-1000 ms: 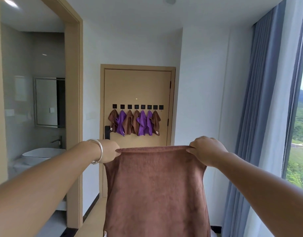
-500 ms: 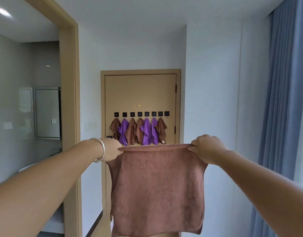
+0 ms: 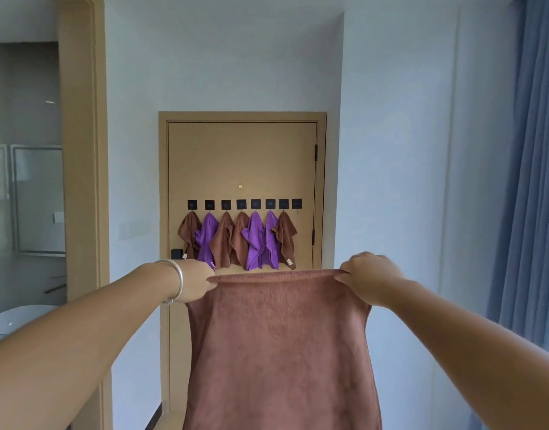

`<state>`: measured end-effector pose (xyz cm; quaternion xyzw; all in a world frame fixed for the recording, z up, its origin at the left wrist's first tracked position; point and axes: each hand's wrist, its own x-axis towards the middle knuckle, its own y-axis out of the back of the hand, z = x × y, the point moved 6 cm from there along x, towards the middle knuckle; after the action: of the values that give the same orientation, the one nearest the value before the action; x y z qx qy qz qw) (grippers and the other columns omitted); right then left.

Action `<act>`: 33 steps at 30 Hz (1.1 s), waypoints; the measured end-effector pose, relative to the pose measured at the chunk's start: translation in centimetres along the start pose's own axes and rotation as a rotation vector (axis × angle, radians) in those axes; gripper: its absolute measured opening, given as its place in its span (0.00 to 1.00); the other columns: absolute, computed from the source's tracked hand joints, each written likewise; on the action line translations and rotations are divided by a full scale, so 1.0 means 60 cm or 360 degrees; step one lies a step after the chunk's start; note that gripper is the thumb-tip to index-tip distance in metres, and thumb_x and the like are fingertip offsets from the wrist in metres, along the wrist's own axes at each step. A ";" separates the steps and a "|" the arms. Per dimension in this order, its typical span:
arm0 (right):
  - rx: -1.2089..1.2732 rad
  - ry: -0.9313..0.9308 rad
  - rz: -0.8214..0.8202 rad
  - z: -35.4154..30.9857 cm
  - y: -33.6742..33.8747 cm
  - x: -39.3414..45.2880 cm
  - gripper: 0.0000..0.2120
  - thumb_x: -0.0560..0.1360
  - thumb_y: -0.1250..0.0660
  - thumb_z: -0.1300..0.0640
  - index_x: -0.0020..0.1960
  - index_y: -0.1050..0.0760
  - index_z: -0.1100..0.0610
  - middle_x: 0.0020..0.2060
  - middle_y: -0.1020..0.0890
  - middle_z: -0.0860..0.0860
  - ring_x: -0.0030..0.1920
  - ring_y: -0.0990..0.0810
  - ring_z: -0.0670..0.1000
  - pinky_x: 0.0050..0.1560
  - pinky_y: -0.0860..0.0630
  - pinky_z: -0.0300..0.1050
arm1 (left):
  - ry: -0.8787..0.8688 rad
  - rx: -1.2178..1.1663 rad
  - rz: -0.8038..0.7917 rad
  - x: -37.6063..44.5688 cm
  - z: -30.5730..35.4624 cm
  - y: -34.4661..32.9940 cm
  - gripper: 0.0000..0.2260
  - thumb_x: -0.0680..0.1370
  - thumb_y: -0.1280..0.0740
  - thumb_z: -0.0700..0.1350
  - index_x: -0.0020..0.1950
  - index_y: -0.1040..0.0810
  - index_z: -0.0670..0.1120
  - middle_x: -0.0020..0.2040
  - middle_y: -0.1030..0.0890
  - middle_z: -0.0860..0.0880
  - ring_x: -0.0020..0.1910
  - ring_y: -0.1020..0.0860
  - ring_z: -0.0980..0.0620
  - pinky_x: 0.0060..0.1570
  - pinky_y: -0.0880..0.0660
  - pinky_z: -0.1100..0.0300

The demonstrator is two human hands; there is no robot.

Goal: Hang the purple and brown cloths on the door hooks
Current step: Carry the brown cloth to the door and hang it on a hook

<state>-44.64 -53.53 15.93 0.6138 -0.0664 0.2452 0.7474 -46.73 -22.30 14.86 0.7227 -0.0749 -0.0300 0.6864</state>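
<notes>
As the door (image 3: 242, 162) grows larger at frame centre, I close in | left hand (image 3: 196, 282) and right hand (image 3: 367, 279) pinch the brown cloth (image 3: 279, 346) by its top corners, spread low-centre | rightmost hook (image 3: 296, 203) looks free, seven filled.

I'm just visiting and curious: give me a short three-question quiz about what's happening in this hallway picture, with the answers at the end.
1. True or false: every hook on the door already carries a cloth.
2. How many purple cloths hang on the door: A) one, B) three, C) five?
3. What are the left hand and right hand doing?

Key
1. False: the rightmost hook is bare.
2. B: three purple cloths, hanging among four brown ones.
3. Each pinches a top corner of the large brown cloth, holding it spread out in front of the door.
</notes>
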 end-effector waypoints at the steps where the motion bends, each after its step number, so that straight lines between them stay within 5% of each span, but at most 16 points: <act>1: -0.0006 -0.0009 -0.0009 -0.002 -0.010 0.025 0.20 0.82 0.51 0.42 0.56 0.23 0.49 0.51 0.21 0.49 0.57 0.26 0.52 0.57 0.29 0.49 | -0.0018 -0.0022 -0.0019 0.026 -0.012 -0.002 0.15 0.84 0.48 0.47 0.53 0.23 0.44 0.48 0.22 0.46 0.47 0.23 0.48 0.51 0.27 0.59; 2: -0.0008 -0.0021 -0.0016 -0.004 -0.020 0.052 0.21 0.82 0.52 0.42 0.56 0.23 0.49 0.51 0.21 0.49 0.57 0.26 0.52 0.57 0.29 0.49 | -0.0034 -0.0033 -0.0022 0.054 -0.025 -0.001 0.15 0.84 0.48 0.47 0.56 0.23 0.44 0.49 0.22 0.45 0.49 0.22 0.47 0.53 0.27 0.57; 5: 0.0003 -0.0052 -0.0004 -0.008 -0.043 0.139 0.21 0.82 0.52 0.42 0.57 0.23 0.49 0.51 0.21 0.49 0.57 0.26 0.52 0.58 0.30 0.49 | -0.0055 0.0013 0.0053 0.147 -0.068 0.007 0.15 0.84 0.48 0.47 0.41 0.30 0.46 0.36 0.30 0.49 0.34 0.32 0.52 0.36 0.34 0.61; 7: 0.0021 -0.0072 0.0001 -0.012 -0.059 0.194 0.21 0.82 0.52 0.43 0.56 0.23 0.49 0.50 0.21 0.48 0.56 0.26 0.52 0.57 0.30 0.48 | -0.0042 -0.0008 0.0102 0.208 -0.097 0.013 0.16 0.84 0.48 0.48 0.37 0.34 0.48 0.34 0.33 0.51 0.32 0.35 0.53 0.34 0.37 0.61; 23: 0.0042 -0.0108 -0.0091 -0.017 -0.239 0.479 0.20 0.81 0.50 0.42 0.54 0.22 0.50 0.50 0.21 0.48 0.56 0.26 0.52 0.57 0.30 0.48 | -0.0091 -0.0066 -0.0033 0.523 -0.207 -0.067 0.13 0.83 0.47 0.46 0.42 0.31 0.44 0.35 0.31 0.50 0.37 0.32 0.49 0.46 0.34 0.56; 33: 0.0129 -0.0099 0.0099 0.066 -0.314 0.700 0.20 0.81 0.49 0.41 0.53 0.21 0.49 0.45 0.22 0.48 0.47 0.25 0.50 0.51 0.26 0.45 | 0.0030 -0.0046 0.0008 0.747 -0.220 -0.037 0.13 0.83 0.46 0.48 0.41 0.31 0.46 0.35 0.33 0.50 0.32 0.35 0.53 0.34 0.36 0.61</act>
<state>1.17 -47.69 17.03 0.6486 -0.0988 0.2516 0.7115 -0.41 -15.84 16.06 0.7129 -0.0699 -0.0225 0.6975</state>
